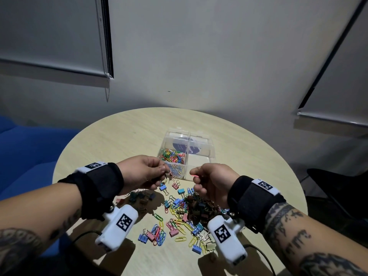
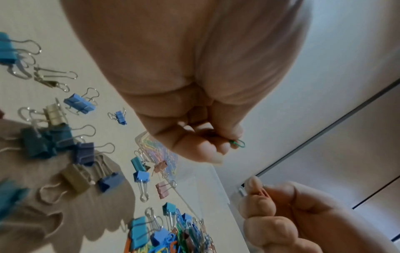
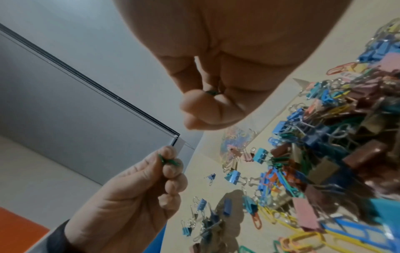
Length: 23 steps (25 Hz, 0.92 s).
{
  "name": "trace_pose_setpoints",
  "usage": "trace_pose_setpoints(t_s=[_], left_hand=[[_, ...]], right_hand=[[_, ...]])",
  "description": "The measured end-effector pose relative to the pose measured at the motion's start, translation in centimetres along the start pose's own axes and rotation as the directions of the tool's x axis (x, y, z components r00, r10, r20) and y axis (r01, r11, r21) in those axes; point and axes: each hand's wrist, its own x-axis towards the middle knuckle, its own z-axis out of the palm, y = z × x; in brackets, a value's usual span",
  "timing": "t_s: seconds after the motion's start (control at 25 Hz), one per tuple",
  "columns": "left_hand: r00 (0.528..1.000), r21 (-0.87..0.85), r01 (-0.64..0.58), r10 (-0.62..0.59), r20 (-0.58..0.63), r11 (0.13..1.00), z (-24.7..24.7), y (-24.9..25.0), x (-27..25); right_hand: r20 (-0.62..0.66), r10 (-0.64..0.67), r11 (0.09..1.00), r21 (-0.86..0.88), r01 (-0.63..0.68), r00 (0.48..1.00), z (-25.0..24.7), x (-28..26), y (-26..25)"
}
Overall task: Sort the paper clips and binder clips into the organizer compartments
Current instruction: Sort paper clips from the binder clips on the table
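A clear organizer (image 1: 207, 144) stands on the round table (image 1: 119, 140), and its near-left compartment holds several coloured paper clips (image 1: 173, 156). My left hand (image 1: 164, 170) hovers at that compartment's front edge and pinches a green paper clip (image 2: 238, 143). My right hand (image 1: 194, 176), just to the right and in front of the organizer, pinches a red paper clip (image 1: 196, 176). Both hands are above the table. A mixed pile of binder clips and paper clips (image 1: 191, 210) lies under and between my wrists. The organizer's near-right compartment (image 1: 199, 161) looks bare.
Loose binder clips (image 1: 143, 197) are scattered left of the pile, and more clips (image 1: 159, 234) lie near the table's front edge. A blue sofa (image 1: 23, 156) is at the left and a dark chair (image 1: 330, 188) at the right. Camera cables trail off the table's front.
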Motion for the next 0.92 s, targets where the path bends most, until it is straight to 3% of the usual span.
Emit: trace_pose_setpoints(t_s=[0.2, 0.4, 0.48, 0.6, 0.68, 0.8, 0.84, 0.92], left_hand=[[0.999, -0.052, 0.008, -0.01, -0.037, 0.999, -0.5, 1.1, 0.9], [0.994, -0.116, -0.053, 0.041, -0.103, 0.992, -0.9, 3.0, 3.3], [0.979, -0.067, -0.094, 0.08, -0.189, 0.993, -0.9, 3.8, 4.4], [0.938, 0.136, -0.132, 0.168, -0.304, 0.982, -1.2, 4.7, 6.2], [0.913, 0.34, -0.101, 0.223, -0.341, 0.935, -1.5, 5.0, 7.3], [0.906, 0.603, -0.015, 0.266, -0.33, 0.798, -1.5, 5.2, 8.4], [0.907, 0.66, 0.023, 0.263, -0.33, 0.751, -1.5, 5.2, 8.8], [0.91, 0.702, 0.078, 0.237, -0.341, 0.708, -1.5, 5.1, 9.4]], right_hand=[[0.045, -0.054, 0.997, -0.059, 0.056, 0.998, 0.2, -0.1, -2.9], [0.067, -0.203, 0.936, -0.28, 0.214, 0.977, 1.4, 1.1, -6.5], [0.071, -0.249, 0.906, -0.336, 0.258, 0.966, 2.0, 1.7, -8.1], [0.031, -0.324, 0.831, -0.469, 0.3, 0.946, 2.8, 2.4, -10.5], [0.02, -0.402, 0.663, -0.683, 0.306, 0.915, 3.3, 3.6, -11.2], [0.099, -0.451, 0.203, -0.956, 0.21, 0.887, 4.4, 6.3, -10.8], [0.113, -0.444, 0.105, -0.979, 0.177, 0.889, 4.8, 7.1, -10.5], [0.119, -0.41, 0.019, -0.99, 0.139, 0.904, 5.3, 8.4, -9.9]])
